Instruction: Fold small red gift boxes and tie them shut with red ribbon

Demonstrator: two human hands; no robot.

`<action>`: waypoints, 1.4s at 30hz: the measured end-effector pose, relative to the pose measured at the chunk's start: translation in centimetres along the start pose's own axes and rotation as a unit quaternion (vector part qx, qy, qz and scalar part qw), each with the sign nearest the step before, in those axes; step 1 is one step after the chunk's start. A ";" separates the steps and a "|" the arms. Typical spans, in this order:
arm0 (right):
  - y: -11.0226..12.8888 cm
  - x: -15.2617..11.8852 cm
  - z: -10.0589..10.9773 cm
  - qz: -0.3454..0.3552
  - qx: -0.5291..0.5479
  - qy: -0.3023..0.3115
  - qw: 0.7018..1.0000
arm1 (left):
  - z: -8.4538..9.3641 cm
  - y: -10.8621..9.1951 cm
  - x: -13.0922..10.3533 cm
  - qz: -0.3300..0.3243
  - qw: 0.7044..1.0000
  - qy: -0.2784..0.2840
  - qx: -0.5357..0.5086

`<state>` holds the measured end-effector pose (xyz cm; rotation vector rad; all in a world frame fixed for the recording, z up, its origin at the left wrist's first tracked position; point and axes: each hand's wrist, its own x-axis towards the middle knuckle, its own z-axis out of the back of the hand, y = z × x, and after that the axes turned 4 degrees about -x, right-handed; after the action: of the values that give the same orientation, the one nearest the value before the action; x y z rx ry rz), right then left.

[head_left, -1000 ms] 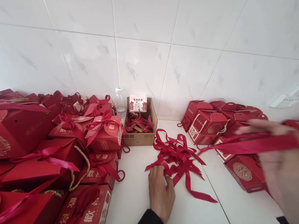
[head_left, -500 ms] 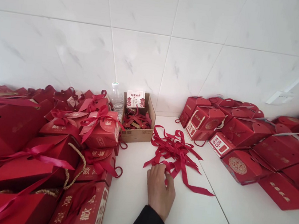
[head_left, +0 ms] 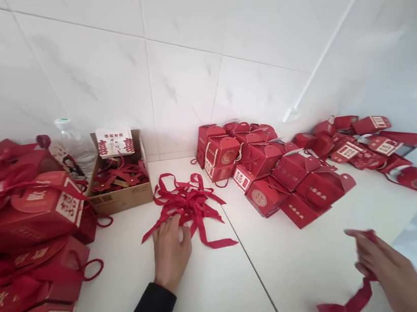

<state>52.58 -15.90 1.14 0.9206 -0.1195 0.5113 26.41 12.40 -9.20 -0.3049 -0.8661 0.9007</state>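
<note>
"White desk (head_left: 210,284), tiled wall (head_left: 192,15). What's held?"

"Red fabric ribbon (head_left: 346,310) hangs from my closed right grip (head_left: 384,263). Light, limp, likely slippery; pinch flat near one end. Left grip (head_left: 169,253) touches tangled red ribbon pile (head_left: 188,199); can't tell if closed."

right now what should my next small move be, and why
Probably draw the right hand back toward the nearer boxes: it already holds a loose ribbon, while the left hand touches the ribbon pile.
</note>
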 end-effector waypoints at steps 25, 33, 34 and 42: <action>6.3 0.6 -7.9 0.022 -0.017 0.086 0.996 | -2.3 -1.3 1.3 -0.058 0.992 0.105 0.044; 10.1 -12.7 -10.1 -0.058 0.121 0.276 0.952 | 5.4 -1.8 -4.7 -0.020 0.996 0.092 0.008; 10.7 -13.7 -10.2 -0.065 0.135 0.319 0.936 | 6.5 -1.6 -5.2 -0.007 0.996 0.088 0.002; 10.3 -13.3 -6.7 0.019 0.096 0.422 0.901 | 13.9 -4.8 -7.2 0.148 0.984 -0.014 -0.094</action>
<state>35.36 -10.42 0.40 0.8170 0.7148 0.9307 16.10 2.27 -1.44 -0.5972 -0.9492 1.1012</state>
